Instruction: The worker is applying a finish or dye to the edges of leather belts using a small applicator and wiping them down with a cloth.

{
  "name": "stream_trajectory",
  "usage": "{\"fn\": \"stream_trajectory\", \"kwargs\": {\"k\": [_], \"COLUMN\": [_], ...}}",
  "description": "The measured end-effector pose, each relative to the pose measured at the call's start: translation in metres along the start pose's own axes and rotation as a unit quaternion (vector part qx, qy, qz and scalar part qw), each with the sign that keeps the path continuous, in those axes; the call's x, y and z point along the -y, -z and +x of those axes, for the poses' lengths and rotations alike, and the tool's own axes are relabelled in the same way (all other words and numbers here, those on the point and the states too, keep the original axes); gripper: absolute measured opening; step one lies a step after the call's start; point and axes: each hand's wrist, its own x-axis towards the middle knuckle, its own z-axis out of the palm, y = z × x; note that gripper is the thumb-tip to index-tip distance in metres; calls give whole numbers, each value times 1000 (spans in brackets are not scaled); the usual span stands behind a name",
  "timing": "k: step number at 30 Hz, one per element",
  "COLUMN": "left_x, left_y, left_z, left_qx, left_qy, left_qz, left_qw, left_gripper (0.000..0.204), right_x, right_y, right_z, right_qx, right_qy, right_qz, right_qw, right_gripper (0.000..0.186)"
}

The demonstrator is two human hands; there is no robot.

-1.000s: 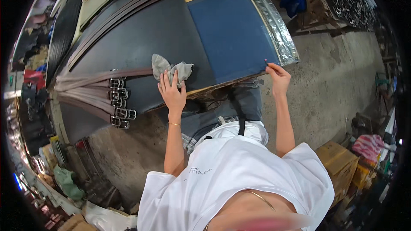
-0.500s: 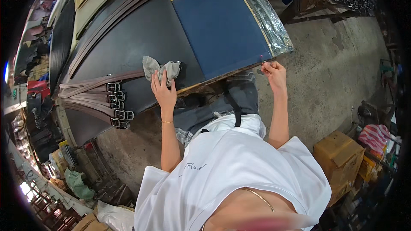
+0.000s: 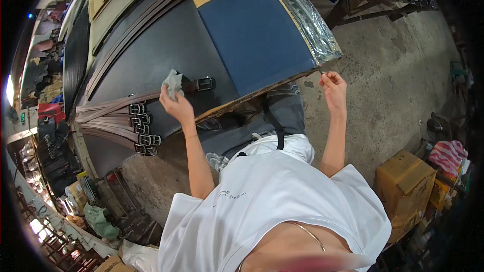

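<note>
My left hand [image 3: 176, 105] grips a crumpled grey cloth [image 3: 172, 81] and presses it on a brown belt [image 3: 151, 95] lying across the dark table top [image 3: 166, 45]. The belt's silver buckle [image 3: 204, 83] sticks out just right of the cloth. My right hand [image 3: 334, 86] hovers off the table's near right corner, below the blue panel [image 3: 254, 35], fingertips pinched together; I cannot make out anything in them.
A pile of brown belts with silver buckles [image 3: 141, 128] lies at the table's left. More dark belts [image 3: 151, 5] run along the far side. A shiny foil strip [image 3: 308, 22] edges the blue panel. Cardboard boxes [image 3: 403, 181] stand on the concrete floor at right.
My left hand with the cloth has slid left along one belt, whose buckle end now shows beside the cloth. My right hand has come off the blue panel's corner.
</note>
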Motion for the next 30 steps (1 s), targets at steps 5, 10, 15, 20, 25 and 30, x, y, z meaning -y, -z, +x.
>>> {"fn": "stream_trajectory", "kwargs": {"k": [5, 10, 15, 20, 25, 30], "left_x": [-108, -219, -229, -168, -73, -24], "left_y": [-99, -157, -110, -29, 11, 39], "left_z": [-63, -182, -190, -99, -50, -52], "left_qx": [285, 512, 559, 410, 251, 205], "left_qy": [-113, -276, -142, -58, -29, 23], "left_qz": [-65, -356, -372, -290, -173, -158], "left_qw": [950, 732, 728, 863, 952, 966], "left_gripper": [39, 38, 34, 34, 29, 27], "right_x": [25, 48, 56, 30, 7, -16], "right_y": [38, 48, 75, 53, -6, -34], "right_z": [-6, -19, -33, -20, -12, -7], "right_qx": [-55, -164, -181, -145, -84, -75], "right_qy": [52, 127, 169, 93, 32, 7], "right_qz": [-11, 11, 57, 31, -34, -63], "right_qw": [997, 978, 967, 985, 995, 995], "right_gripper": [21, 33, 33, 32, 30, 28]}}
